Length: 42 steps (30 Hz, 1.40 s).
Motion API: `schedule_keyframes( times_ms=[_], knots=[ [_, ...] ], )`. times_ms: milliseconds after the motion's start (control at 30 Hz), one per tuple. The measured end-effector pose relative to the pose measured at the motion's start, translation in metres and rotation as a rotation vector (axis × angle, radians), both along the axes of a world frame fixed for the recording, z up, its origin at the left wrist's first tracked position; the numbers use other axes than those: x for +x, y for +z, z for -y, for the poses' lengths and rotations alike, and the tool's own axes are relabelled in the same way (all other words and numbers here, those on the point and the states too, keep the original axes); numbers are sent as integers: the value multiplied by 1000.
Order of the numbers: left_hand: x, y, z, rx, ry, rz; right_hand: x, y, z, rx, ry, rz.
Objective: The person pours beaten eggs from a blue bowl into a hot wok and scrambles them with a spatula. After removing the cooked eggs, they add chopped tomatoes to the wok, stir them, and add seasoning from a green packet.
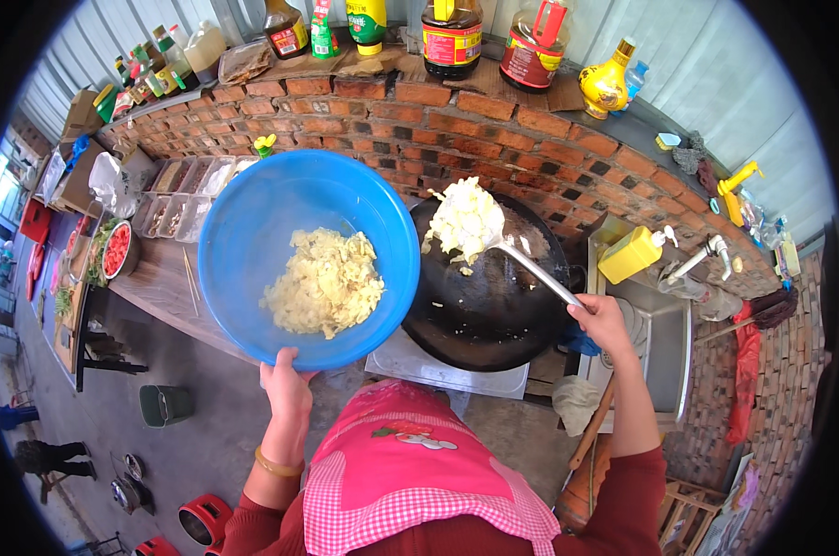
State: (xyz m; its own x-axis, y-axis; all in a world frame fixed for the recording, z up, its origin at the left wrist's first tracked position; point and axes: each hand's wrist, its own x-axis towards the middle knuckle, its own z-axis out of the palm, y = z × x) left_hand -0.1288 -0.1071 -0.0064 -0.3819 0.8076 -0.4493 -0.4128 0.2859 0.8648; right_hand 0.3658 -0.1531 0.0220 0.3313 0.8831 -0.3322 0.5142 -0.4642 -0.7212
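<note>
My left hand [287, 386] grips the near rim of a large blue plastic basin [246, 229], its thumb over the edge. A heap of pale yellow scrambled egg [329, 285] lies in the basin, with light steam above it. In my right hand [600, 322] is the metal handle of a ladle [534, 267]. The ladle's head is heaped with more scrambled egg [467, 214] and hangs over a black wok [489, 320], right of the basin. Small egg bits stick to the wok's dark inner wall.
Behind the wok rises a brick wall [419, 125] with sauce bottles [452, 38] along its ledge. To the right is a steel sink [670, 347] with a yellow pump bottle [631, 254]. Ingredient trays [176, 215] and a bowl of chopped red pieces [118, 250] stand left.
</note>
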Motion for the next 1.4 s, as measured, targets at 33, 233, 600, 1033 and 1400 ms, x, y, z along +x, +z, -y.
schedule_keyframes(
  times_ms=[33, 233, 600, 1033, 1400],
  knots=[
    [2, 0, -1, 6, -10, -3, -10, 20, 3, 46, -5, 45],
    [17, -3, -7, -29, -104, 39, -89, 95, 16, 491, 151, 633],
    [5, -12, 12, -65, 0, 107, -50, 68, 13, 382, 20, 979],
    [-66, -35, 81, -126, 196, 52, -124, -43, -92, 15, 448, 1594],
    [-77, -72, 114, -221, 206, 45, -36, 62, -111, -389, 530, 1334]
  ],
)
